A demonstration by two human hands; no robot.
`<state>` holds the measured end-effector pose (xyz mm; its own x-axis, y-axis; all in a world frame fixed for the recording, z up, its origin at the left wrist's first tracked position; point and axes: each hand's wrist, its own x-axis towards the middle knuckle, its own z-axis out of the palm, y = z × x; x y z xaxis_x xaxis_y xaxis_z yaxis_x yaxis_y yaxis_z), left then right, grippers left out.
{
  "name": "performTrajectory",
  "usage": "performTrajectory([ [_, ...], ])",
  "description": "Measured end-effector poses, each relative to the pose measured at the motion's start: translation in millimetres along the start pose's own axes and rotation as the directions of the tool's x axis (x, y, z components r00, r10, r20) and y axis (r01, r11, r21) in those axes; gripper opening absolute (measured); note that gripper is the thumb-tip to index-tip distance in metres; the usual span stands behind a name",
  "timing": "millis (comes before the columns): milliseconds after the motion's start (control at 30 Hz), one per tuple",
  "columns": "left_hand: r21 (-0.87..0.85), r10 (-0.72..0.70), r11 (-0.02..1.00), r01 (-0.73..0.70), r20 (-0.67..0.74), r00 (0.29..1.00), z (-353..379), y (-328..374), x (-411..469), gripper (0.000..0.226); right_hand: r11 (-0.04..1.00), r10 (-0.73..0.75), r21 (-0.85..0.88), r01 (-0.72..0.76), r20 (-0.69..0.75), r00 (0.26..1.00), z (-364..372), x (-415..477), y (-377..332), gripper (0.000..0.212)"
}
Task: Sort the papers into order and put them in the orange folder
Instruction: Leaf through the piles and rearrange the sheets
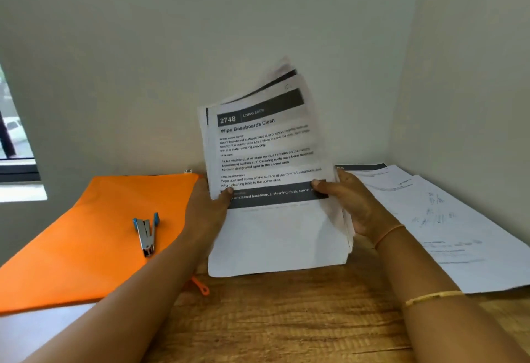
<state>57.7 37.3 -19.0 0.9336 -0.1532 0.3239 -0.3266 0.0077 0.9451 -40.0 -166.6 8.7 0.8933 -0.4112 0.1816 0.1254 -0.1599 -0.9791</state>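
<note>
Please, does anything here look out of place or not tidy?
A stapler lies on the orange folder, likely in the way later. The stack held by the left hand and right hand fans out unevenly at its top. Loose sheets at right overlap askew.

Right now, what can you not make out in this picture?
Head view only:
Held papers: front sheet hides the others; top corners blurred.
Loose sheets at right: writing too faint, frame edge cuts them.
Orange folder: left hand covers part of its right edge.
</note>
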Motion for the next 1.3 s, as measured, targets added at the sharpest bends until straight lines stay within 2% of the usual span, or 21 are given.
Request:
performTrajectory([
  [67,0.073,0.155,0.986,-0.150,-0.079,0.985,1.3,6.5,-5.8,0.018,0.947,-0.137,-0.306,0.102,-0.095,0.986,3.8,0.2,0.7,0.012],
  [100,0.092,0.225,0.972,-0.217,-0.100,0.969,2.0,10.7,-8.1,0.020,0.902,-0.217,-0.406,0.147,-0.132,0.967,5.6,0.7,-0.1,0.011],
  [133,0.107,0.285,0.956,-0.273,-0.111,0.952,2.5,14.2,-10.0,0.021,0.889,-0.270,-0.420,0.183,-0.158,0.950,6.5,1.1,-1.4,0.011],
  [300,0.066,0.471,0.882,-0.467,-0.096,0.877,8.1,21.3,-14.6,0.026,0.954,-0.284,-0.173,0.246,-0.251,0.925,9.2,0.7,-9.3,0.026],
  [433,0.050,0.562,0.827,-0.560,-0.121,0.818,10.9,24.3,-16.0,0.030,0.947,-0.319,-0.055,0.318,-0.298,0.900,15.3,-4.6,-14.0,0.031],
  [500,0.047,0.566,0.824,-0.564,-0.102,0.818,11.0,22.3,-15.2,0.031,0.945,-0.321,-0.036,0.326,-0.302,0.898,16.0,-4.7,-14.9,0.028],
  [733,0.019,0.460,0.888,-0.459,-0.037,0.887,9.0,10.3,-10.6,0.030,0.962,-0.258,0.024,0.273,-0.266,0.929,19.6,-2.2,-8.2,0.024],
  [867,0.119,0.472,0.878,-0.464,-0.045,0.881,8.2,9.3,-11.9,0.020,0.957,-0.286,-0.046,0.286,-0.293,0.912,23.2,-2.3,-4.0,0.014],
  [1000,0.088,0.494,0.869,-0.487,-0.079,0.866,7.4,11.8,-12.2,0.017,0.943,-0.330,-0.070,0.326,-0.347,0.878,24.9,-2.2,-5.6,0.012],
  [1167,0.136,0.414,0.900,-0.415,0.034,0.909,7.9,0.2,-7.9,0.020,0.969,-0.245,-0.051,0.242,-0.312,0.918,25.9,-0.5,1.5,0.014],
  [1300,0.148,0.415,0.898,-0.414,0.026,0.909,7.0,-0.2,-6.1,0.017,0.970,-0.241,-0.065,0.233,-0.333,0.912,28.4,1.1,3.4,0.013],
])
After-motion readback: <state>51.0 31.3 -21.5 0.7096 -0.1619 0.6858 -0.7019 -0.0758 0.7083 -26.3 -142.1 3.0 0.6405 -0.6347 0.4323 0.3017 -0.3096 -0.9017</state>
